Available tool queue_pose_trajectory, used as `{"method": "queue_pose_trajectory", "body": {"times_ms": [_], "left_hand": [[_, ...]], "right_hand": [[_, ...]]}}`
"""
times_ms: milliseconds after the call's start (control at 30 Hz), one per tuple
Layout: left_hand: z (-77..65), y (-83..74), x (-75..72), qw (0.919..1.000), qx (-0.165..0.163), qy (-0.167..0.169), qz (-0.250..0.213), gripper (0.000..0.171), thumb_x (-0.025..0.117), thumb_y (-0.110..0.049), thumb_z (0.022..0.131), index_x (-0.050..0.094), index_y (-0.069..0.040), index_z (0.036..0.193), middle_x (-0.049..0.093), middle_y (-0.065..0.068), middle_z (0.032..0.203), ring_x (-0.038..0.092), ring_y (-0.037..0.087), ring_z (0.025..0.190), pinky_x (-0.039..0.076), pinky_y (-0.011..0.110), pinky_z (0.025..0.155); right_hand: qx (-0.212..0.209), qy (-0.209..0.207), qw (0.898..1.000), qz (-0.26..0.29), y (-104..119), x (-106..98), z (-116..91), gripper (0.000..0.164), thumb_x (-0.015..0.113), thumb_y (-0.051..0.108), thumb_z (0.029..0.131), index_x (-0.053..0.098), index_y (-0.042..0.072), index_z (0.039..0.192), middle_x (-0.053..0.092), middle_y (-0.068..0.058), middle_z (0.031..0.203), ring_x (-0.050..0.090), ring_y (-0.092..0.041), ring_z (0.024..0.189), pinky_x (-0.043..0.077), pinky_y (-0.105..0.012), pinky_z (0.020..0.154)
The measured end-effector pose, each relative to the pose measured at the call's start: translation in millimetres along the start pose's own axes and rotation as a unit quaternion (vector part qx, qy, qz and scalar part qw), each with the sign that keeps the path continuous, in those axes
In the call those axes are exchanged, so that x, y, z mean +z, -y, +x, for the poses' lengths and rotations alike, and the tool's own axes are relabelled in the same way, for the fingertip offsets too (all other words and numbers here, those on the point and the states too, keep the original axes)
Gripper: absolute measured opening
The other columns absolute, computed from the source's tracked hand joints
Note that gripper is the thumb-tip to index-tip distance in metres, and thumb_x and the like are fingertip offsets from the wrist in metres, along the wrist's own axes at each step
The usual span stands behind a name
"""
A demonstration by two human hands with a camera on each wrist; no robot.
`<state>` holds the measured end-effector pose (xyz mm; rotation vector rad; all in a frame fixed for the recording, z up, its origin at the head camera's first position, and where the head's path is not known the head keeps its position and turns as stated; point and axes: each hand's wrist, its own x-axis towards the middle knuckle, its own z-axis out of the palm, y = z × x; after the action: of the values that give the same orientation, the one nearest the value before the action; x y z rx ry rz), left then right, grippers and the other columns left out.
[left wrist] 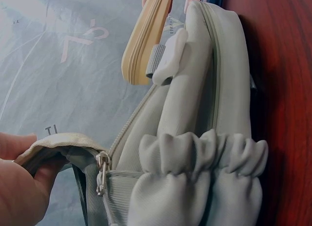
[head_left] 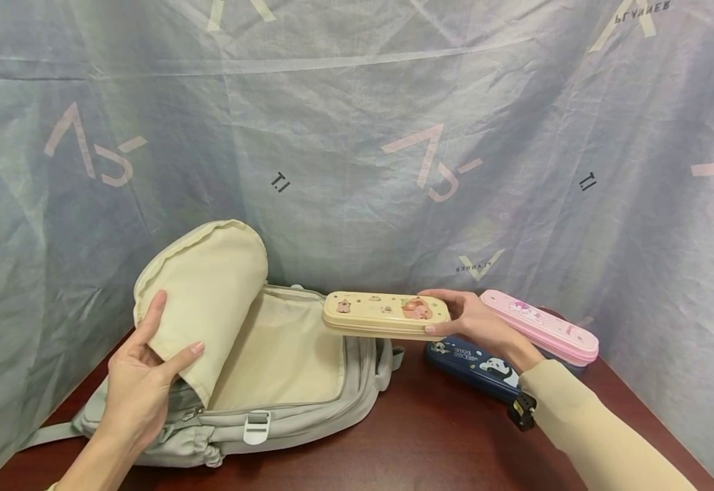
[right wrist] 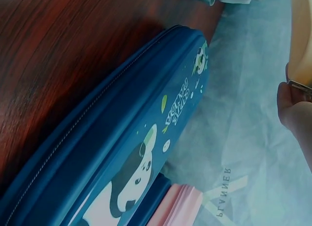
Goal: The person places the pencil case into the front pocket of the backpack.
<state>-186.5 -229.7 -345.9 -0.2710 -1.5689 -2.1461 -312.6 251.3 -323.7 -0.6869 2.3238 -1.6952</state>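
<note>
Gripping the yellow pencil case [head_left: 381, 315] by its right end, the person's right hand [head_left: 479, 322] keeps the thumb on the near side and the fingers on the far side. From this grip the case extends to the left, its long axis running roughly level from side to side and its printed lid facing up, so that the free end points at the opening of the grey backpack [head_left: 307, 426]. In the head view that end overlaps the right edge of the opening; whether it touches the fabric cannot be told. The left hand [head_left: 138, 382], across the opening and well apart from the case, pinches the raised cream-lined flap [head_left: 209, 293] between thumb and fingers, holding it up and to the left. The right hand is thus the nearer to the case, which lies between it and the opening. Below and beside the right forearm, a navy panda case [head_left: 470, 367] and a pink case [head_left: 541, 326] lie to the right of the backpack, on the side of the table [head_left: 406, 457] away from the flap.
</note>
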Motion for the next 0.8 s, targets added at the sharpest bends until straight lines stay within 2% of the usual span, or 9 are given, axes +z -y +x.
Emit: {"method": "queue_pose_trajectory", "body": {"times_ms": [267,600,800], "left_hand": [[-0.1,-0.2,-0.2,1.0000,-0.005,-0.004,0.002,0.098,0.066,0.028,0.087,0.034,-0.021,0.166,0.015,-0.006,0.175,0.039,0.005,0.146,0.051,0.017,0.100],[-0.8,-1.6,-1.0,0.9999,-0.005,-0.004,-0.008,0.097,0.065,0.029,0.088,0.034,-0.021,0.166,0.016,-0.008,0.175,0.031,0.009,0.152,0.053,0.018,0.098],[-1.1,-1.8,-0.5,0.9999,-0.008,-0.003,-0.009,0.097,0.065,0.028,0.088,0.034,-0.021,0.166,0.016,-0.008,0.175,0.034,0.007,0.150,0.052,0.018,0.098]], "right_hand": [[-0.027,0.001,1.000,-0.017,-1.9,8.5,9.6,0.071,0.085,0.004,0.085,0.055,-0.004,0.149,0.067,-0.018,0.127,0.065,-0.023,0.106,0.058,-0.028,0.086],[-0.011,0.009,1.000,-0.009,-4.7,20.9,23.7,0.070,0.084,0.002,0.085,0.056,-0.001,0.148,0.067,-0.019,0.127,0.064,-0.026,0.107,0.058,-0.030,0.087],[-0.016,0.010,0.999,-0.026,-1.9,28.6,30.4,0.069,0.085,0.004,0.084,0.058,-0.001,0.147,0.070,-0.017,0.123,0.065,-0.024,0.105,0.058,-0.028,0.085]]}}
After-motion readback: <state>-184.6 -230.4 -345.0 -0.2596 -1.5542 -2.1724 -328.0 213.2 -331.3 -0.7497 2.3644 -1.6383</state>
